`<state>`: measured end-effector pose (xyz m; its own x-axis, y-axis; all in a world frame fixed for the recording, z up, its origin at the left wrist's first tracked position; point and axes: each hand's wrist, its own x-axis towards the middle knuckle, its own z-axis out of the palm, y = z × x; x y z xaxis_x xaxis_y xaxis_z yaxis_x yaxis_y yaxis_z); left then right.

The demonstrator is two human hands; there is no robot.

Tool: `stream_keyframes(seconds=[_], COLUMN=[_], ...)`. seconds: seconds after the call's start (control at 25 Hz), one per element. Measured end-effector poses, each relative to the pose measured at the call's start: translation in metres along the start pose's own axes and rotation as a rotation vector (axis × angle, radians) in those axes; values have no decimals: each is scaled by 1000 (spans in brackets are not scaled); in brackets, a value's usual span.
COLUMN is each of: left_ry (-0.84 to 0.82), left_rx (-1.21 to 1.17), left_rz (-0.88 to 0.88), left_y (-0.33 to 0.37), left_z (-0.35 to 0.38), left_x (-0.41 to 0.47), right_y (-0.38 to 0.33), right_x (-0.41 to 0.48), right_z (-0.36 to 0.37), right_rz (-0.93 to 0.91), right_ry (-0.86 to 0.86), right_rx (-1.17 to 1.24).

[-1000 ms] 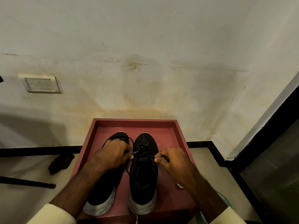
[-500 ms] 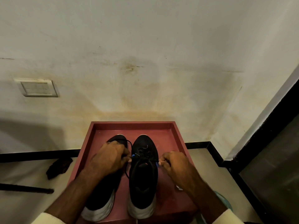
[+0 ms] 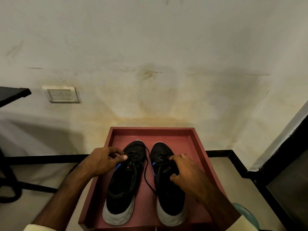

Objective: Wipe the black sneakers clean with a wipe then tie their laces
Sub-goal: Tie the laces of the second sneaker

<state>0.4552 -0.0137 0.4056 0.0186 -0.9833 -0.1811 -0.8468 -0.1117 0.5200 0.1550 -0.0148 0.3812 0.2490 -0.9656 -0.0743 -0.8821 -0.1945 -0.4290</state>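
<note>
Two black sneakers [image 3: 122,189] in the red tray [image 3: 153,130], laces [image 3: 144,172] not yet tied, left hand [image 3: 104,162] and right hand [image 3: 186,172] fingers pinching them.

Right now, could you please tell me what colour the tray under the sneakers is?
Dark red, almost maroon; the tray shows best in the head view.

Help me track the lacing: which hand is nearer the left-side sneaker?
Left. The left hand pinches the laces of the left sneaker; the right hand grips the right sneaker beside it.
</note>
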Motion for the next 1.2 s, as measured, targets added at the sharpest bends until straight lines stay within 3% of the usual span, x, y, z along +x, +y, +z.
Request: stream_keyframes(seconds=[0.16, 0.48, 0.6, 0.72, 0.8, 0.92, 1.08, 1.2], left_ry=[-195, -112, -76, 73, 168, 159, 102, 32], left_rx=[-11, -17, -59, -204, -431, -747, -869, -838], left_rz=[35, -10, -7, -18, -44, -81, -105, -80], left_y=[-8, -4, 0, 3, 3, 3, 1, -6], left_z=[5, 16, 13, 10, 10, 7, 4, 0], left_x=[-7, -3, -8, -12, -15, -19, -19, -12], right_y=[15, 20, 15, -13, -39, -67, -78, -76], right_x=[-2, -19, -31, -22, -11, 9, 33, 49], right_z=[-18, -28, -45, -41, -23, 12, 32, 46], right_rz=[134, 131, -47, -198, -146, -60, 55, 100], right_ry=[27, -172, -249, 85, 81, -45, -26, -38], right_rx=[-96, -230, -28, 443, 607, 518, 439, 701])
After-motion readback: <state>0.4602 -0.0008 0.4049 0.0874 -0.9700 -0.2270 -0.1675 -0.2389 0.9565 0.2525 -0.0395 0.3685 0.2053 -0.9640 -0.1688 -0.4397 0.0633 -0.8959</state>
